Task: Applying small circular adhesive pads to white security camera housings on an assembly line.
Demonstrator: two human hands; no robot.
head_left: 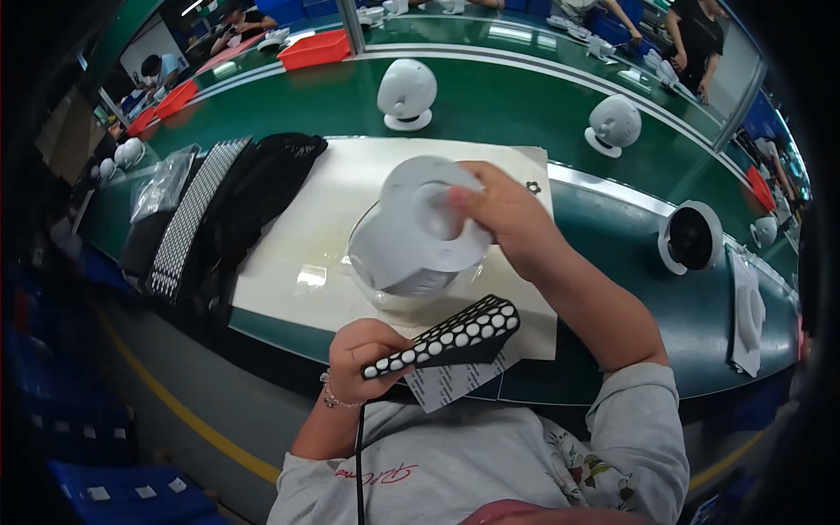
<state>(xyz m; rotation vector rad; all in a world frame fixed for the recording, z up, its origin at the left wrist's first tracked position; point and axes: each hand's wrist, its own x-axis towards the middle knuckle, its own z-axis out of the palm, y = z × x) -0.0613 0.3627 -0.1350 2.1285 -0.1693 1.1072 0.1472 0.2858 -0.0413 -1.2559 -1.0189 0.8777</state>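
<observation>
hands (512,210) hold 1 white housing (398,241) and 1 dotted strip (446,344).

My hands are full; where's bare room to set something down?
Bare: cream board between black mesh fabric and the white housing the right hand holds; green benchtop between that board and the dark-mouthed white shell. Crowded: left end, with fabric, lattice strip and clear plastic bag.
</observation>
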